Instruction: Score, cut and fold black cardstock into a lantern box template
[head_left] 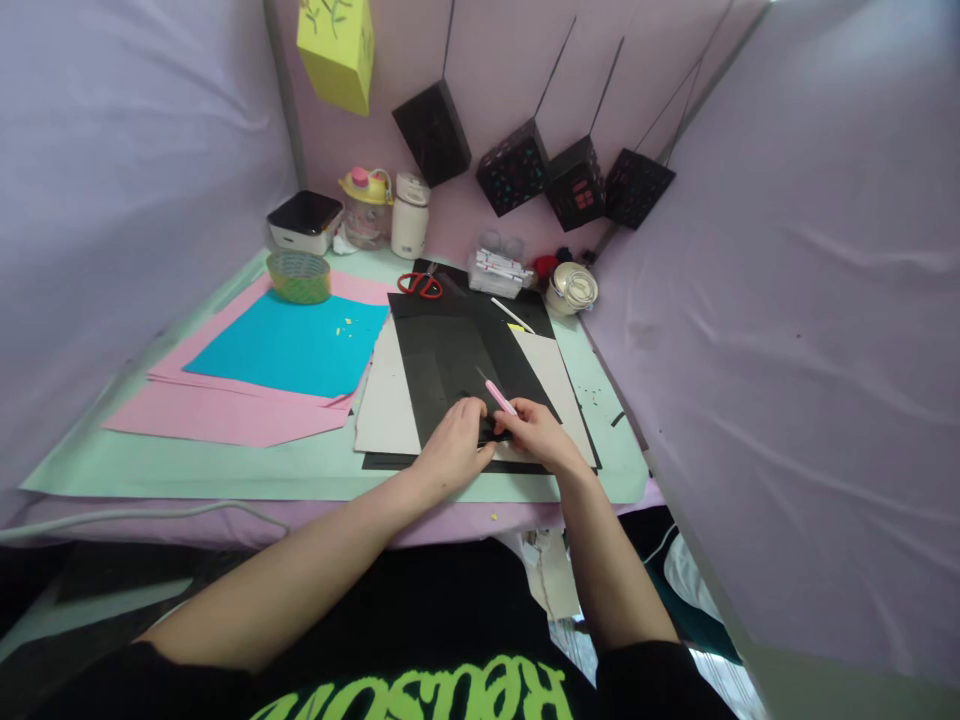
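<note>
A sheet of black paper lies on a white board in front of me. My left hand is closed at the sheet's near edge, thumb below and fingers above, gripping the paper. Beside it, my right hand is closed around a pink craft knife. The knife's thin blade points up and away to the left, over the black sheet. Right fingertips also meet the paper's near edge, close to the left fingers. Exactly what lies between the two hands is partly hidden.
Red-handled scissors and a white stick lie beyond the sheet. Blue paper, pink paper and a tape roll are left. Behind stand a bottle, a clear box and a jar. Black boxes hang above.
</note>
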